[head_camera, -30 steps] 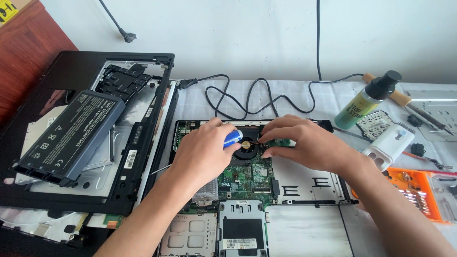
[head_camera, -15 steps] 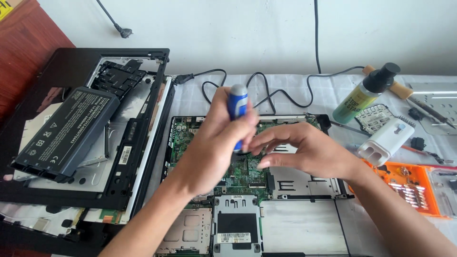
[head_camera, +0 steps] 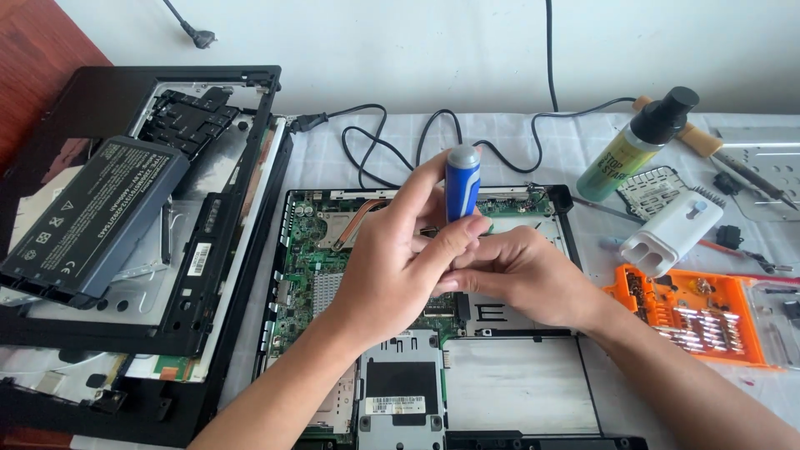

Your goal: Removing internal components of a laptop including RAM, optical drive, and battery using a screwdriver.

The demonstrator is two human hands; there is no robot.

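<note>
- Two hands crowd the middle of the opened laptop base [head_camera: 333,275]; its green board lies bare to the left, a grey panel toward the near edge.
- Tight flanks: black bezel frame [head_camera: 225,275] with battery [head_camera: 92,217] left; orange bit case [head_camera: 708,312], white case [head_camera: 671,232] and spray bottle [head_camera: 637,143] right. Black cable [head_camera: 392,142] loops behind.
- Left hand [head_camera: 392,267] wrapped shut around blue screwdriver [head_camera: 462,183], upright, grey cap above the fingers (tip hidden).
- Right hand [head_camera: 521,279] curled just beside the shaft, touching left hand; whether it pinches anything, cannot tell.
- Versus half a second ago: screwdriver stays upright, hands sit slightly nearer the near edge.
</note>
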